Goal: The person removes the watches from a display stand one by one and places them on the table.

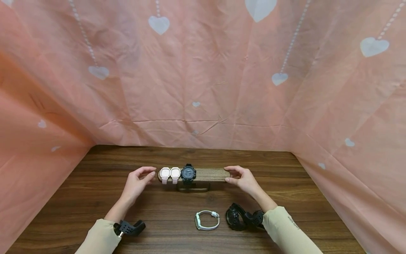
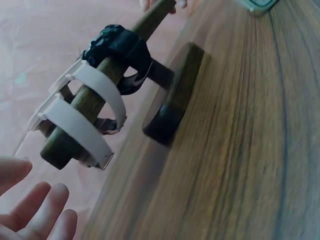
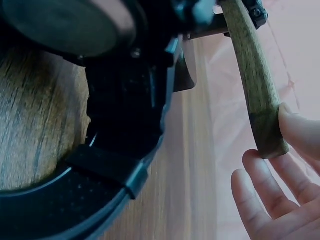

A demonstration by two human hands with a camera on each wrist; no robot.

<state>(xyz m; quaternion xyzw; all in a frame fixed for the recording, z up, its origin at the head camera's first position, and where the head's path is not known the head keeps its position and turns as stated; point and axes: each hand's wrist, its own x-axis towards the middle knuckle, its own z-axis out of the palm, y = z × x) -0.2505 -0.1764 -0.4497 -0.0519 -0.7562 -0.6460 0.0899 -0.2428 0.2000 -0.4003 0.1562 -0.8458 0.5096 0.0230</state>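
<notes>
A wooden watch stand [image 1: 211, 175] has a raised horizontal bar and a low base [image 1: 193, 190]. Two pale pink watches [image 1: 175, 173] and a black sports watch [image 1: 188, 173] are strapped round its left half. My right hand [image 1: 243, 179] holds the bar's right end [image 3: 270, 130], thumb on one side and fingertips on the other. Beside the left end is my left hand [image 1: 135, 181]. In the left wrist view its fingers [image 2: 47, 205] are spread, apart from the bar end, holding nothing.
On the wood-grain table [image 1: 165, 218], a white watch [image 1: 198, 221] with a looped strap lies in front of the stand. A second black watch [image 1: 234, 217] lies by my right wrist. Pink cloth with hearts [image 1: 203, 81] walls the back and sides.
</notes>
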